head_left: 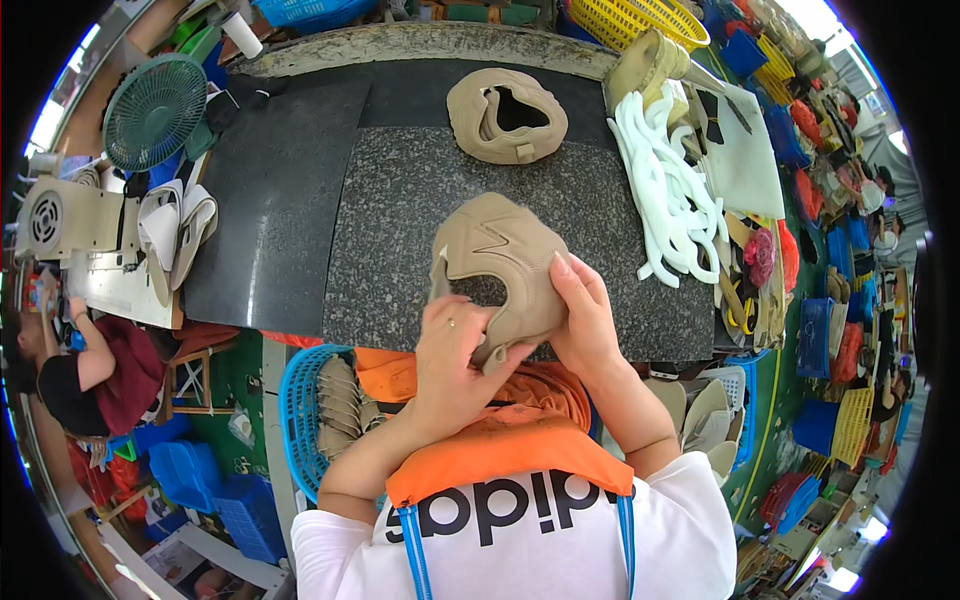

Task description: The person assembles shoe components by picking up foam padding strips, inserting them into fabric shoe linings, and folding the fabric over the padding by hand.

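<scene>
A beige shoe upper (505, 240) is held over the near edge of the speckled dark table top (390, 220). My left hand (450, 350) has its fingers inside the opening and the thumb on the lower rim. Round the other side, my right hand (585, 315) grips the upper with the thumb along its outer face. A second beige shoe upper (480, 130) lies farther back on the table, its opening facing up. The inside of the held upper is mostly hidden by my left fingers.
White foam strips (660, 190) are heaped at the right, near scissors (738, 310). A green fan (155, 112) and a beige machine (75, 220) stand left. A blue basket (300, 420) of beige pieces is below the table edge. Another person (100, 375) sits at left.
</scene>
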The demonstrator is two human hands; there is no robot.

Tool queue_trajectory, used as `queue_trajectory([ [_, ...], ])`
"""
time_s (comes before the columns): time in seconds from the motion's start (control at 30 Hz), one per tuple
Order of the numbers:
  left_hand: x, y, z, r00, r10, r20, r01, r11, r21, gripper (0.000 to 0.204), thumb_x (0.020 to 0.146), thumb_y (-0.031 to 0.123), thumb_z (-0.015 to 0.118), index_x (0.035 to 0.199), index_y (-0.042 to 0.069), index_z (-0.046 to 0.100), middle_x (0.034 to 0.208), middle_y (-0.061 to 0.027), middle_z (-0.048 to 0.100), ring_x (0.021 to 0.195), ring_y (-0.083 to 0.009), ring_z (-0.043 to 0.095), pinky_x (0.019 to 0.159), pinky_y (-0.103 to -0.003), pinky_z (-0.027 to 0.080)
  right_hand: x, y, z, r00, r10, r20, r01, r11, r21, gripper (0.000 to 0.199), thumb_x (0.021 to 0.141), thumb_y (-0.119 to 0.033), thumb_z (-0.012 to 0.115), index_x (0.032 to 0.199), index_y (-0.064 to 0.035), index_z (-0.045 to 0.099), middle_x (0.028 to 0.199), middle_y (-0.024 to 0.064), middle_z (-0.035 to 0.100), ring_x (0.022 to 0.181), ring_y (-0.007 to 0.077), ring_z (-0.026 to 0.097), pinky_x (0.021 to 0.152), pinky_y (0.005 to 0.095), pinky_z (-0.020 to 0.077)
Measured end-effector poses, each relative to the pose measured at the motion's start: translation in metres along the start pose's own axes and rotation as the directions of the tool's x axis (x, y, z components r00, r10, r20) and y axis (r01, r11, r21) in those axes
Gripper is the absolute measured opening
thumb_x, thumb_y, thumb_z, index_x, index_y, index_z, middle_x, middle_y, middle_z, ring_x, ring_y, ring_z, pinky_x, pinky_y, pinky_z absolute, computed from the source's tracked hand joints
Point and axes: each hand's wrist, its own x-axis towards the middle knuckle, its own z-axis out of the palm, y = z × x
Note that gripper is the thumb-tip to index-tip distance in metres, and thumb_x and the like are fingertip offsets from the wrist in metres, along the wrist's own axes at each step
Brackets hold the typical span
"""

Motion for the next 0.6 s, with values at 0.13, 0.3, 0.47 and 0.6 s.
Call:
queue_trajectory([
  [0.13,0.003,0.006,0.002,0.993,-0.11,0.04,0.113,0.987,-0.115,0.03,0.074,0.016,0.074,0.096,0.003,0.06,0.083,-0.0082,0.064,0.082,-0.0284,0.056,0.083,-0.037,0.042,0.005,0.004,0.01,0.988,-0.101,-0.115,0.094,0.993,-0.065,0.029,0.097,-0.024,0.048,0.11,0.0011,0.055,0.102,0.0071,0.062,0.091,0.0108,0.06,0.077,0.0255,0.0507],
  [0.3,0.005,0.003,0.0,0.906,-0.314,0.286,0.42,0.758,-0.5,0.025,0.078,0.006,0.069,0.099,0.002,0.056,0.086,-0.0063,0.063,0.091,-0.0169,0.056,0.082,-0.031,0.045,0.021,0.009,0.0,0.933,-0.356,-0.055,0.315,0.88,-0.357,0.026,0.099,-0.024,0.045,0.094,-0.0021,0.058,0.087,-0.0003,0.06,0.079,0.0033,0.053,0.067,0.0201,0.0459],
  [0.47,0.009,0.001,-0.01,0.864,-0.436,0.252,0.437,0.402,-0.804,0.031,0.083,-0.003,0.061,0.111,0.001,0.048,0.108,-0.006,0.058,0.099,-0.0108,0.056,0.086,-0.025,0.046,0.02,-0.006,0.026,0.977,-0.208,-0.043,0.185,0.935,-0.304,0.031,0.099,-0.031,0.044,0.093,-0.0039,0.059,0.086,-0.0017,0.06,0.079,0.0037,0.052,0.068,0.0203,0.0436],
  [0.6,0.017,0.002,-0.02,0.854,-0.466,0.23,0.362,0.216,-0.907,0.029,0.087,0.002,0.058,0.114,0.003,0.048,0.111,-0.0075,0.058,0.105,-0.0151,0.056,0.091,-0.031,0.045,0.006,-0.009,0.021,0.964,-0.172,0.203,0.263,0.745,-0.613,0.029,0.09,-0.029,0.06,0.096,-0.0006,0.061,0.086,0.0013,0.063,0.079,0.0056,0.055,0.069,0.0217,0.0459],
])
